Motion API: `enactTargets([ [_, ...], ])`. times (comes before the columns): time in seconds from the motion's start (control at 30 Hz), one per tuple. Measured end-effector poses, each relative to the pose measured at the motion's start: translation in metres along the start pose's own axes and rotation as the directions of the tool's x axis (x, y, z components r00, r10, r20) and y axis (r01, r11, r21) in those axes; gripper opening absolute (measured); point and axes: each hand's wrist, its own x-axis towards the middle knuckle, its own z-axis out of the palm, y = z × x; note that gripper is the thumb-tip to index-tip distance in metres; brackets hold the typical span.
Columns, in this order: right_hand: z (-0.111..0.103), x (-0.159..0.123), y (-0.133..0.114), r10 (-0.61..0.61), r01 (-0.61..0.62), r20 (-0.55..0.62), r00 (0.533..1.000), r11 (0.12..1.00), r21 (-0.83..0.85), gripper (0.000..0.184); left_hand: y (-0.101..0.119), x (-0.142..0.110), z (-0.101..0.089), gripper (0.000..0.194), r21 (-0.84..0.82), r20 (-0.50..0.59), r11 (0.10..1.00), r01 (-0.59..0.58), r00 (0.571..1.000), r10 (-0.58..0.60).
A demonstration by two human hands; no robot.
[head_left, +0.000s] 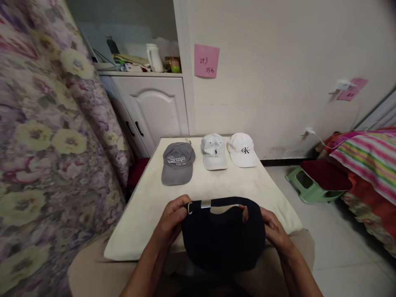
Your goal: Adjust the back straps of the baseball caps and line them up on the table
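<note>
A black baseball cap point(222, 243) is held up between my two hands over the near edge of the table, its back strap and strap opening turned away from me. My left hand point(171, 218) grips it by the strap end, next to a metal buckle. My right hand point(275, 231) has its fingers closed on the cap's right edge. On the table beyond lie a grey cap point(178, 175) with white lettering, a pale blue cap point(214, 161) with a small dark emblem, and a white cap point(243, 159) with dark letters.
The caps lie on a cream-covered table point(145, 214). A floral curtain point(68, 140) hangs at left. Behind stands a white cabinet point(154, 107) with a white jug point(154, 57) on its shelf. At right are a green stool point(303, 185) and a bed with a striped cover point(368, 156).
</note>
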Motion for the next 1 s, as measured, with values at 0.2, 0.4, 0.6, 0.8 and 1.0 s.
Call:
enactTargets([
  [0.2, -0.008, -0.006, -0.008, -0.003, -0.001, -0.038, 0.999, 0.996, -0.09, 0.015, 0.002, 0.002, 0.007, 0.03, 0.016, 0.023, 1.0, -0.016, 1.0, 0.015],
  [0.4, -0.008, -0.008, -0.009, 0.063, -0.064, -0.072, 0.995, 0.998, -0.018, 0.019, 0.003, 0.007, 0.013, 0.03, -0.005, 0.023, 1.0, -0.007, 1.0, 0.007],
  [0.6, -0.006, -0.002, -0.004, -0.042, 0.037, -0.05, 0.998, 0.995, -0.09, 0.02, 0.006, 0.014, 0.013, 0.027, 0.01, 0.064, 0.998, -0.069, 0.996, 0.069],
  [0.8, -0.009, 0.002, -0.001, -0.055, 0.057, 0.016, 0.998, 0.985, -0.166, 0.028, 0.001, 0.014, 0.01, 0.022, 0.176, -0.006, 0.984, 0.004, 1.0, -0.003],
  [1.0, -0.014, -0.004, 0.007, 0.056, -0.055, -0.001, 0.998, 0.992, -0.113, 0.024, -0.003, 0.01, 0.014, 0.024, 0.237, -0.08, 0.97, 0.058, 0.996, -0.04],
])
